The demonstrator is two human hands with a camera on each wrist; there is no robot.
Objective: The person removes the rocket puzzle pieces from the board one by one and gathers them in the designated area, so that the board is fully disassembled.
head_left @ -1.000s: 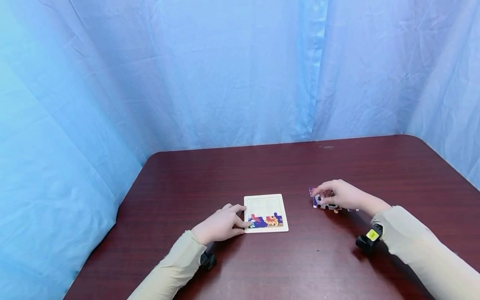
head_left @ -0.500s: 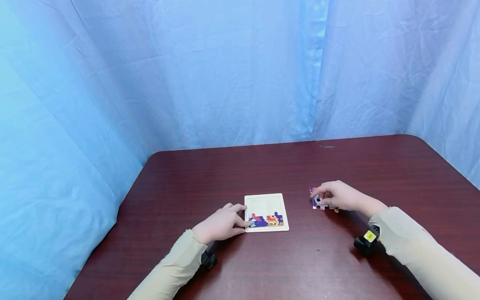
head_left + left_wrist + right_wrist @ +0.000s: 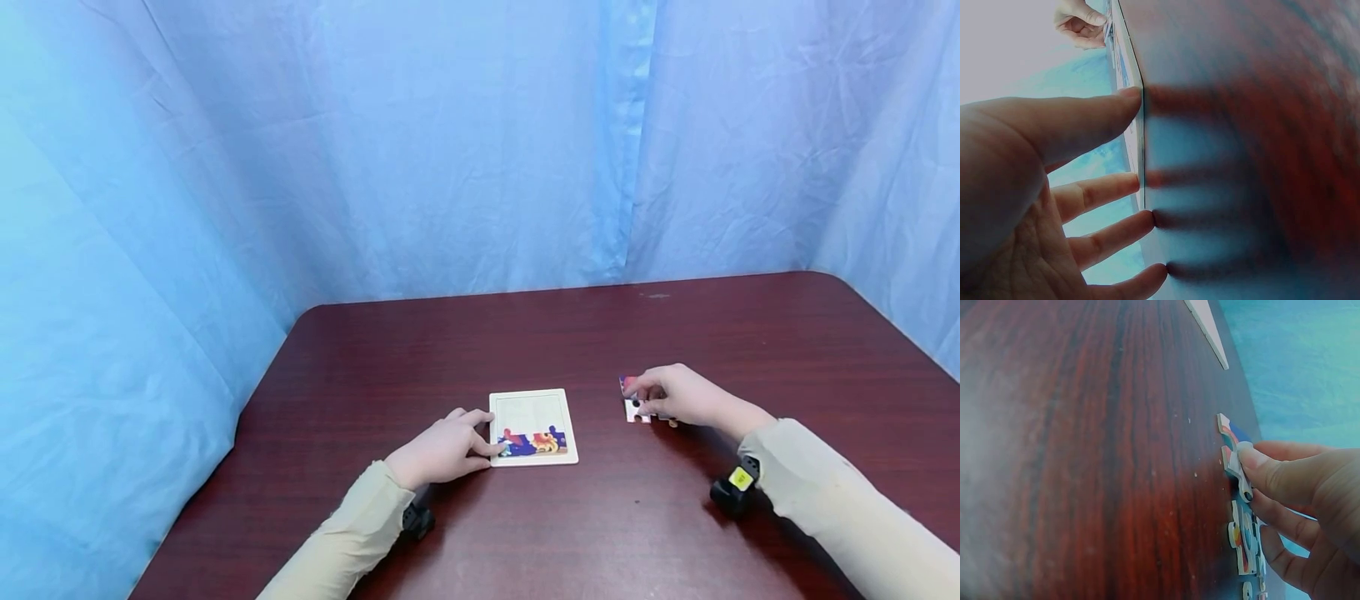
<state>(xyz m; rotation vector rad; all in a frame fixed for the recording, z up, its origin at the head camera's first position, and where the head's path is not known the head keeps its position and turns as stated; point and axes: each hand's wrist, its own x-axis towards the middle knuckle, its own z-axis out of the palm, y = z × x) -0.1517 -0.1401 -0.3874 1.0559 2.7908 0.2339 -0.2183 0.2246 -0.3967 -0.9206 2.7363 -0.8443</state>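
Puzzle pc (image 3: 1237, 467) pinched btwn R hand (image 3: 684, 396) thumb & fingers; L hand (image 3: 442, 450) fingers extended, touching tray (image 3: 536, 461) edge.

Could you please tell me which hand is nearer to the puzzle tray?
The left. The left hand touches the left edge of the puzzle tray; the right hand is apart from it, off to its right, pinching a puzzle piece.

The dark red-brown wood-grain tabletop (image 3: 525, 533) is smooth, glossy at its near side. At the far side hang creased light blue cloth curtains (image 3: 465, 150). The cream square frame (image 3: 572, 450) looks like smooth wood; multicoloured interlocking puzzle pieces (image 3: 630, 412) on the right have printed faces and pale wood- or card-like edges. The beige sleeves (image 3: 832, 492) are matt cloth.
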